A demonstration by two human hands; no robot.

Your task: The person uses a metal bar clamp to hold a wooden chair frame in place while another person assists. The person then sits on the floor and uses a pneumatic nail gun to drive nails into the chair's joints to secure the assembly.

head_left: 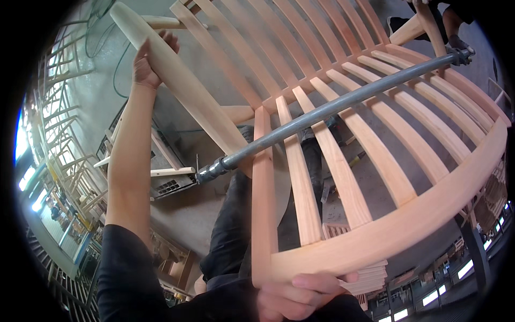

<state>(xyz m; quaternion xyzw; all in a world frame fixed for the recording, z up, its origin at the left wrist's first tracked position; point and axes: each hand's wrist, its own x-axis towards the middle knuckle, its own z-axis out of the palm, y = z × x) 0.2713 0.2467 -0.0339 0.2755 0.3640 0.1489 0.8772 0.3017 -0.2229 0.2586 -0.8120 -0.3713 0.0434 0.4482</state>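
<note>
One slatted wooden seat [376, 155] is filling the middle of the head view, lying right in front of the person and facing up toward the camera, while two bare hands are bracing it at separate places. The left hand [147, 68] is reaching out along the pale armrest [185, 86] and wrapping it near its free end, fingers showing past the far edge; that grip is about as narrow as the wood is thick, and holding so far out is probably giving good leverage for steadying. The right hand [298, 298] is curling around the curved front rail [397, 228] close to its corner with the side rail [263, 204], its fingers bent and leaving little visible gap; it is likely taking some weight there, though what else is supporting the seat is hard to tell. Above the slats, a grey metal bar [338, 110] is running from one side to the other, seemingly placed to squeeze the sides inward, since its end fittings are sitting just outside the frame. Toward the upper right, another person's arm [452, 24] is reaching near the bar's far end; whether that hand is gripping the bar remains unclear.
</note>
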